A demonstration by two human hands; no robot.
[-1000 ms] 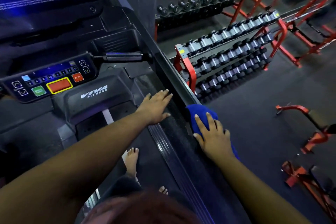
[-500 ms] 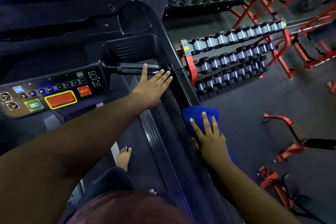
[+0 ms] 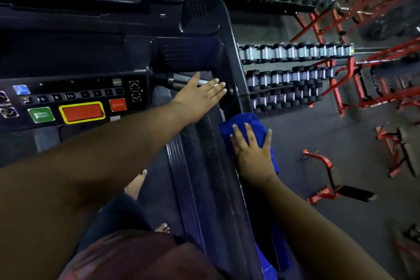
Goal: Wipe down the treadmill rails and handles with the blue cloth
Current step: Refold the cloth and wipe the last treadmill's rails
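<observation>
The blue cloth [image 3: 242,124] lies over the treadmill's right side rail [image 3: 238,88], a dark bar running from the console toward me. My right hand [image 3: 252,152] presses flat on the cloth with straight, spread fingers. My left hand [image 3: 200,95] reaches across with straight fingers, lying over the silver and black handle bar [image 3: 169,79] that sticks out from the console. Whether the palm touches the bar I cannot tell.
The control console [image 3: 75,102] with green, red and orange buttons sits at left. My bare feet [image 3: 136,183] stand on the treadmill deck. Right of the rail, red racks of dumbbells [image 3: 293,75] and red bench frames [image 3: 327,175] stand on the dark floor.
My left hand has moved forward from the side rail up to the handle bar. My right hand with the cloth has slid forward along the rail toward the console.
</observation>
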